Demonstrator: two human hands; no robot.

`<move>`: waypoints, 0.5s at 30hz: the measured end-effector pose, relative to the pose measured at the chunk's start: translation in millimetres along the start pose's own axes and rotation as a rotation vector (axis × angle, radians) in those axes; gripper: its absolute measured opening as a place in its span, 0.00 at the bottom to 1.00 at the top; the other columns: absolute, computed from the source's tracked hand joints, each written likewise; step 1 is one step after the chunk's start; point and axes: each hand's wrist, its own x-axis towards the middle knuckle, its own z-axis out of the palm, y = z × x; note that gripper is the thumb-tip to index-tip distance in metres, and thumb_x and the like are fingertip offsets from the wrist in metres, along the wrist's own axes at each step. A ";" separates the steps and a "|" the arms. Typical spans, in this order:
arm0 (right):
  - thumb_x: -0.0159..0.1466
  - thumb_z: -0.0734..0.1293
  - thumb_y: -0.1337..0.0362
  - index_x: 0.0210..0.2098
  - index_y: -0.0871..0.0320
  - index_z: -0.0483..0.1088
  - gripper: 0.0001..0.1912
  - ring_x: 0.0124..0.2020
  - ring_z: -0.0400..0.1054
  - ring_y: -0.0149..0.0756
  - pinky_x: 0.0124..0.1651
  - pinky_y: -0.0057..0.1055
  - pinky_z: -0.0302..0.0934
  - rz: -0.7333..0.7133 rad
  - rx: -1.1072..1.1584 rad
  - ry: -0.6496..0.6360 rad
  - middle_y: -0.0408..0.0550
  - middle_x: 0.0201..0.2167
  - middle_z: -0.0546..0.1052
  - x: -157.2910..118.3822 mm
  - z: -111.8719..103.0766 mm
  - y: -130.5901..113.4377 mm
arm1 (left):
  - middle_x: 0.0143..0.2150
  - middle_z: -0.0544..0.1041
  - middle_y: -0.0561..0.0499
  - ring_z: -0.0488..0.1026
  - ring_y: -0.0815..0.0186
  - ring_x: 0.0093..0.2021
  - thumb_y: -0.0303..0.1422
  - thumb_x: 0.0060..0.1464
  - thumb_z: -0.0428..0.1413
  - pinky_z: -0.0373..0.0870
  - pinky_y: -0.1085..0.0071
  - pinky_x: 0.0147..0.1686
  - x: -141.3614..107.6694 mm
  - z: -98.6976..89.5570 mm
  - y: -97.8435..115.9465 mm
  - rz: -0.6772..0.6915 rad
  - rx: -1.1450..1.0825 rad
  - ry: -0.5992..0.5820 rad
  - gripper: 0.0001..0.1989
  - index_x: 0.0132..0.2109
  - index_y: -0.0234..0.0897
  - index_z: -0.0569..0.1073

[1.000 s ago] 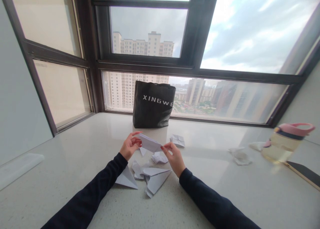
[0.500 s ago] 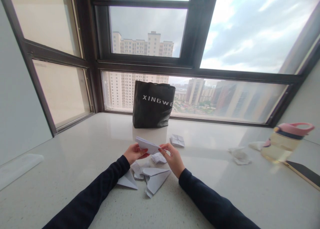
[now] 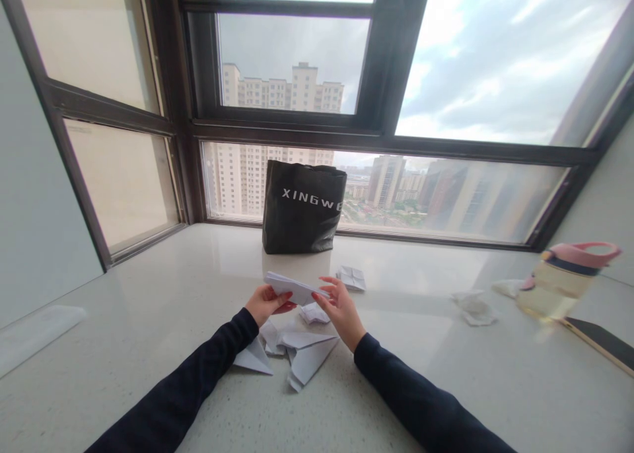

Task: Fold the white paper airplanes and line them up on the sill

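A white sheet of folded paper [image 3: 290, 285], made of several layers, is held up above the counter. My left hand [image 3: 266, 304] pinches its left part, thumb in front and fingers beneath. At its right end is my right hand [image 3: 341, 309], with the thumb against the front of the paper and the other fingers raised and spread behind the edge. Below the hands lie a small folded paper piece [image 3: 315, 313], a folded paper plane [image 3: 310, 359] and a pointed paper piece [image 3: 253, 358]. Beyond my right hand rests a square folded paper [image 3: 351, 278].
A black bag [image 3: 303, 209] stands by the window on the white speckled counter [image 3: 406, 400]. To the right are a crumpled tissue [image 3: 474, 308], a bottle with a pink lid [image 3: 564, 284] and a dark phone [image 3: 601, 341]. A whitish flat strip [image 3: 39, 334] lies far left.
The folded paper has shifted slightly left with my left hand. My right hand's fingers have loosened from a tight pinch and spread upward at the paper's right end.
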 end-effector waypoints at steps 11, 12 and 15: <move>0.46 0.66 0.50 0.24 0.61 0.70 0.19 0.19 0.65 0.30 0.22 0.26 0.57 0.219 -0.066 -0.230 0.44 0.17 0.72 35.8 -47.3 -3.3 | 0.33 0.77 0.43 0.74 0.56 0.36 0.38 0.29 0.65 0.69 0.61 0.39 -3.0 6.9 2.7 -0.042 -0.023 -0.079 0.37 0.49 0.33 0.62; 0.45 0.66 0.49 0.24 0.61 0.70 0.19 0.19 0.66 0.30 0.21 0.25 0.56 0.243 -0.096 -0.238 0.44 0.17 0.72 41.4 -61.3 -3.7 | 0.33 0.77 0.42 0.73 0.57 0.36 0.37 0.29 0.65 0.68 0.61 0.40 -3.8 7.0 4.2 -0.038 -0.031 -0.085 0.40 0.51 0.32 0.60; 0.44 0.67 0.49 0.21 0.62 0.71 0.19 0.18 0.65 0.30 0.19 0.24 0.53 0.332 -0.198 -0.281 0.46 0.15 0.73 50.7 -102.1 2.2 | 0.33 0.77 0.41 0.73 0.57 0.37 0.37 0.29 0.65 0.67 0.63 0.41 -5.7 6.9 7.8 -0.033 -0.031 -0.072 0.43 0.53 0.30 0.57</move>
